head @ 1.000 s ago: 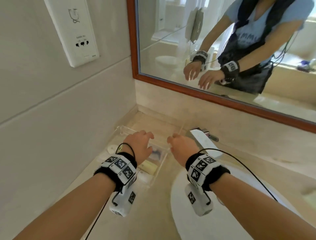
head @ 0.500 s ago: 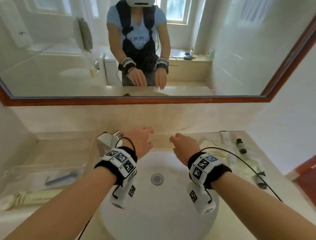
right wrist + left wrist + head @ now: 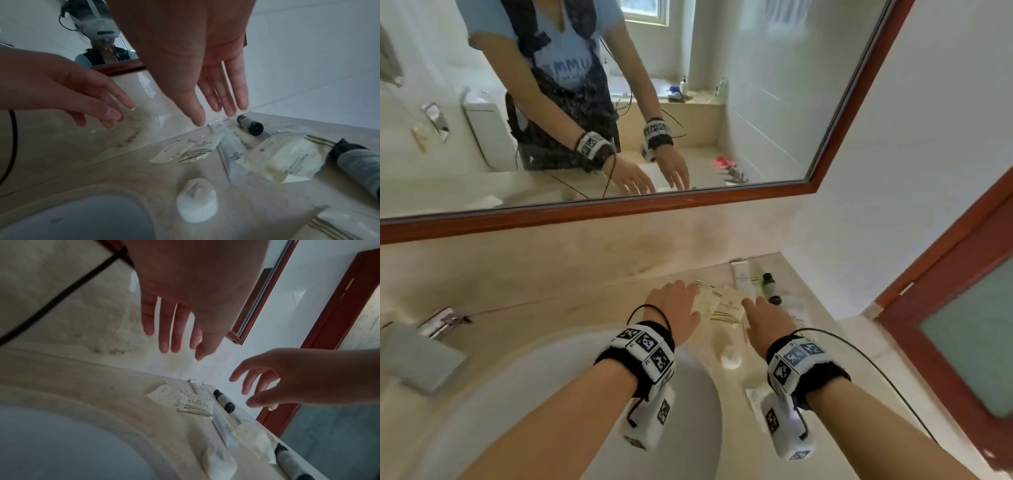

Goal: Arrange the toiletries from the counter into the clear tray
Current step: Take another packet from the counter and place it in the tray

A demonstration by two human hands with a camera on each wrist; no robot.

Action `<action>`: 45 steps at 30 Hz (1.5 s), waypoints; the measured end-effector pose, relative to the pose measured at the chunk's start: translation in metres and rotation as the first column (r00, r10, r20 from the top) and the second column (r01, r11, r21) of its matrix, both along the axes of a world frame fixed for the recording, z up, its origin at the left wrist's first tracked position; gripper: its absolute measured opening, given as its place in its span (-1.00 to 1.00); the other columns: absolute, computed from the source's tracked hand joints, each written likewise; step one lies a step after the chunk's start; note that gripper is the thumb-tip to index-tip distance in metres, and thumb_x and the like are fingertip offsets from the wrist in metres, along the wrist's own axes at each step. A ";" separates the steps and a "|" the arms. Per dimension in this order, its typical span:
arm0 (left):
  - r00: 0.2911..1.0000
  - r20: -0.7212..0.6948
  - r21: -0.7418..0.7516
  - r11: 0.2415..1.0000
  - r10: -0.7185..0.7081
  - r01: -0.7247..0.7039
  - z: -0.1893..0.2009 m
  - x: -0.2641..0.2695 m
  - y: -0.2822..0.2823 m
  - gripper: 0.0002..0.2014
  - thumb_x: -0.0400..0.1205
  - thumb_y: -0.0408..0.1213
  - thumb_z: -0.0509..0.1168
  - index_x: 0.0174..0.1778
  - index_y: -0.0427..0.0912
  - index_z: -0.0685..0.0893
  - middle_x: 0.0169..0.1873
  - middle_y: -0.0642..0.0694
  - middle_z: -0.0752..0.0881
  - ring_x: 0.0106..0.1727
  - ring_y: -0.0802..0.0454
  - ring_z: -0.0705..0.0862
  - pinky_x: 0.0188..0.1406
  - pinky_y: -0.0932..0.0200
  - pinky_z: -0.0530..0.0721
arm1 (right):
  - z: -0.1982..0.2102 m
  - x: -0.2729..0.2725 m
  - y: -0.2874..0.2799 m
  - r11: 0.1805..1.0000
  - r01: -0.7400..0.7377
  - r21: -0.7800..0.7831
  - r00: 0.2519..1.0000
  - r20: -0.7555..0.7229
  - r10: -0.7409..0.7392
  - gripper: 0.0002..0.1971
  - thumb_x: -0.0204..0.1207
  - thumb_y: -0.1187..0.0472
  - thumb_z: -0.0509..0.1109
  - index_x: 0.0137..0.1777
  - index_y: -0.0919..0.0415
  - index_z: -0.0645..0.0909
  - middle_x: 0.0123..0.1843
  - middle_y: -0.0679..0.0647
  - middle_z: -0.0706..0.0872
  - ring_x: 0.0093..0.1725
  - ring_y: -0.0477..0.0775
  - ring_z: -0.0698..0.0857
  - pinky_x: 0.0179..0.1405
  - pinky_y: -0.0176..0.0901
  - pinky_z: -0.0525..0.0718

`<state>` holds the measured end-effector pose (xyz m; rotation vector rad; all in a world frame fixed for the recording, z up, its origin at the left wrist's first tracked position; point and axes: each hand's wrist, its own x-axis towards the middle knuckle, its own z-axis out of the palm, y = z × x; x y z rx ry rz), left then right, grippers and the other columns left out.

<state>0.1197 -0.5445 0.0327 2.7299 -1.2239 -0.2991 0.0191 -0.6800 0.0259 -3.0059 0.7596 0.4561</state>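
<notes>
Several toiletries lie on the counter right of the sink: cream sachets (image 3: 726,308), a white tube (image 3: 741,279), a small black-capped bottle (image 3: 770,287) and a round white packet (image 3: 729,356). My left hand (image 3: 676,305) hovers open over the left sachets, holding nothing. My right hand (image 3: 765,317) hovers open beside the tube and bottle, also holding nothing. The right wrist view shows straight fingers (image 3: 218,100) above the tube (image 3: 230,146), a large sachet (image 3: 287,157) and a second dark-capped bottle (image 3: 362,164). The clear tray is out of view.
The white sink basin (image 3: 571,404) fills the lower left, with the faucet (image 3: 445,322) at its left. A wood-framed mirror (image 3: 619,209) runs above the backsplash. A red-framed door (image 3: 945,308) stands right of the counter's end.
The view has swung from the tray on the left, across the sink, to the counter's right end. Both hands moved right with it and now hover over the toiletries.
</notes>
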 end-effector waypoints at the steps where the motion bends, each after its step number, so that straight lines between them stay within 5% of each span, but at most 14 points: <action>1: 1.000 -0.010 0.006 1.000 0.013 -0.013 -0.006 0.003 -0.009 -0.58 0.67 -0.09 0.12 0.46 -0.06 0.34 0.32 -0.13 0.54 0.30 -0.12 0.55 0.26 -0.02 0.53 | -0.006 0.004 -0.007 1.000 0.005 0.004 1.000 -0.003 -0.005 -0.57 0.57 0.36 0.24 0.43 0.19 0.30 0.33 0.18 0.51 0.27 0.21 0.61 0.09 -0.03 0.63; 7: 0.996 -0.056 0.069 0.995 0.070 -0.066 -0.040 0.024 -0.050 -0.55 0.67 -0.11 0.13 0.50 -0.06 0.32 0.36 -0.14 0.49 0.37 -0.10 0.48 0.29 -0.02 0.54 | -0.041 0.031 -0.042 0.997 0.061 0.055 0.998 0.015 -0.062 -0.59 0.61 0.24 0.25 0.43 0.20 0.29 0.35 0.14 0.51 0.30 0.14 0.59 0.16 -0.07 0.61; 13: 0.985 -0.096 0.108 0.985 0.145 -0.134 -0.065 0.043 -0.078 -0.44 0.62 0.03 0.18 0.52 -0.06 0.27 0.42 -0.16 0.39 0.42 -0.11 0.41 0.25 -0.01 0.53 | -0.068 0.058 -0.065 0.991 0.115 0.070 0.993 -0.003 -0.115 -0.27 0.61 -0.03 0.26 0.62 0.26 -0.01 0.42 0.19 0.47 0.31 0.17 0.59 0.19 -0.05 0.61; 22: 0.971 -0.155 0.186 0.971 0.180 -0.151 -0.089 0.045 -0.089 -0.32 0.56 -0.01 0.27 0.57 -0.02 0.17 0.51 -0.21 0.27 0.51 -0.18 0.26 0.32 -0.06 0.49 | -0.083 0.076 -0.073 0.979 0.183 0.088 0.983 -0.004 -0.184 -0.26 0.52 0.19 0.34 0.60 0.23 0.01 0.33 0.26 0.48 0.28 0.20 0.56 0.17 -0.06 0.64; 35: 0.976 -0.100 0.226 0.960 0.195 -0.168 -0.085 0.048 -0.084 -0.39 0.55 -0.19 0.31 0.48 -0.16 0.22 0.41 -0.25 0.36 0.40 -0.18 0.38 0.23 -0.01 0.56 | -0.081 0.074 -0.075 0.948 0.277 0.158 0.956 0.055 -0.289 -0.19 0.53 0.37 0.19 0.65 0.26 -0.25 0.21 0.20 0.68 0.08 0.15 0.73 -0.07 -0.07 0.67; 38: 0.974 -0.100 0.214 0.961 0.201 -0.176 -0.082 0.050 -0.080 -0.39 0.55 -0.20 0.32 0.47 -0.17 0.22 0.39 -0.25 0.37 0.38 -0.18 0.41 0.21 -0.01 0.59 | -0.072 0.075 -0.076 0.963 0.236 0.131 0.967 0.071 -0.247 -0.20 0.57 0.38 0.16 0.65 0.26 -0.29 0.33 0.25 0.59 0.17 0.15 0.69 0.06 -0.10 0.70; 45: 0.977 -0.059 0.164 0.967 0.207 -0.195 -0.060 0.050 -0.064 -0.41 0.53 -0.26 0.28 0.46 -0.16 0.22 0.35 -0.25 0.41 0.32 -0.17 0.46 0.17 0.01 0.59 | -0.049 0.082 -0.059 0.991 0.095 0.092 0.983 0.146 -0.108 -0.06 0.52 0.43 0.23 0.64 0.04 -0.39 0.29 0.22 0.52 -0.10 0.10 0.64 -0.23 -0.19 0.60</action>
